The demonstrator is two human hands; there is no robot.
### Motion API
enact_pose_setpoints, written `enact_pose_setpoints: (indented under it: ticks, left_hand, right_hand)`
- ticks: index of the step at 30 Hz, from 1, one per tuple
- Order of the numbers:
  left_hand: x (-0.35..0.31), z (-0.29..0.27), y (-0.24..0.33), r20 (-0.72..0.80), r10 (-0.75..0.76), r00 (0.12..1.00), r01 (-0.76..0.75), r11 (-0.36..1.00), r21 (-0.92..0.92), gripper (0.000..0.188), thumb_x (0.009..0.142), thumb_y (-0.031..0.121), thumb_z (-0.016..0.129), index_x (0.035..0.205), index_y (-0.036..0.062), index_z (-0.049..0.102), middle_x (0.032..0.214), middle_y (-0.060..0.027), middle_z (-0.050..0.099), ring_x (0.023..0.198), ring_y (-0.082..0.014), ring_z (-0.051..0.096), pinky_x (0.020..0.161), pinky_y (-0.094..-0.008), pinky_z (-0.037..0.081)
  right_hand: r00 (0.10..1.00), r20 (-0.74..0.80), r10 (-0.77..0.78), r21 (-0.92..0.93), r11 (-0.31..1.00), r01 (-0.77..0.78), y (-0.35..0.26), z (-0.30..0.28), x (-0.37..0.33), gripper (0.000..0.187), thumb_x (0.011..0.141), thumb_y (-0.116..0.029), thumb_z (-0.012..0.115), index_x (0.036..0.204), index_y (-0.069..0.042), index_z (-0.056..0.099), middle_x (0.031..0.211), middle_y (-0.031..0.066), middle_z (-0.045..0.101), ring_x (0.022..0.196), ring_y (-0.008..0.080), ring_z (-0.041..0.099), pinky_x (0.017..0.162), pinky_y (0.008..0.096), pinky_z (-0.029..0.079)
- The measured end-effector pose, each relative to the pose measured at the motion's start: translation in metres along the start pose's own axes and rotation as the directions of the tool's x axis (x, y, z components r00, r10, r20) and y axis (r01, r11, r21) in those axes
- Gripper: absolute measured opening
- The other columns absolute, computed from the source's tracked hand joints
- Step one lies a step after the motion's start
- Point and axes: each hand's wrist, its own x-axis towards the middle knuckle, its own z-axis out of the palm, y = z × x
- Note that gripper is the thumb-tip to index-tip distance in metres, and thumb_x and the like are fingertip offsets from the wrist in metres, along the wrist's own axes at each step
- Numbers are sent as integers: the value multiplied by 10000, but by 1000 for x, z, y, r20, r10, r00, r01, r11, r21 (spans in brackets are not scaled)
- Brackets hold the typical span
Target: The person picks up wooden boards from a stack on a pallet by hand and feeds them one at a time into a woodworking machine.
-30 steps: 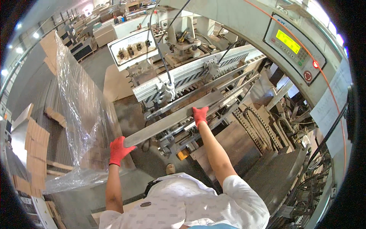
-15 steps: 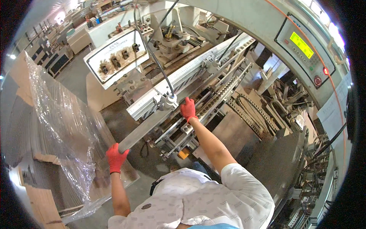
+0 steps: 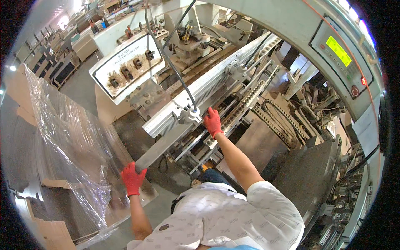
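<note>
Grey board [image 3: 164, 143]: we had it lying aslant, its near end at our left hand [image 3: 133, 179] and its length running up along the silver rail [image 3: 162, 116] toward the clamp-like fitting [image 3: 187, 114]; how far it reached past that fitting we could not tell.
Left glove: we had the near end pinched between thumb and fingers, though the fingers underneath were hidden.
Right glove: we kept our right hand [image 3: 212, 123] just beside the fitting, fingers curled at the board's edge — whether they gripped it or only pressed on it, we could not tell.
Rail and fitting: we judged a skewed board the main risk, since uneven pushes from our two hands could catch its edge on the fitting.
Roller row [image 3: 250, 98]: we saw moving parts near our right fingers; a glove straying there might be nipped.
Overhanging end: we reckoned it could dip if our left grip loosened, because we saw no support under it.
Black cable [image 3: 182, 82]: it hung down to the fitting, where a lifted board might snag it.
Plastic-wrapped stack [image 3: 83, 137]: it stood near our left arm — a wide swing could brush the film.
</note>
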Motion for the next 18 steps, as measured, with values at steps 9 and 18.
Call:
enact_pose_setpoints:
  ticks: [9, 18]
  left_hand:
    - [-8, -41, 6, -7, -133, 991, 134, 986, 103, 615, 674, 601, 789, 966, 91, 605, 935, -130, 646, 878, -342, 623, 763, -485, 463]
    - [-4, -36, 24, -111, -76, 991, 83, 995, 57, 655, 653, 677, 771, 945, 108, 629, 914, -105, 655, 866, -317, 631, 764, -458, 457]
  right_hand:
    - [960, 272, -70, 101, 994, 44, -65, -25, -6, 389, 892, -133, 633, 1273, -57, 620, 1277, 177, 621, 1176, 358, 595, 983, 410, 486]
    - [959, -74, -274, -67, 961, 269, -8, -67, -65, 49, 812, -43, 609, 834, -61, 569, 843, 130, 567, 807, 355, 586, 712, 419, 482]
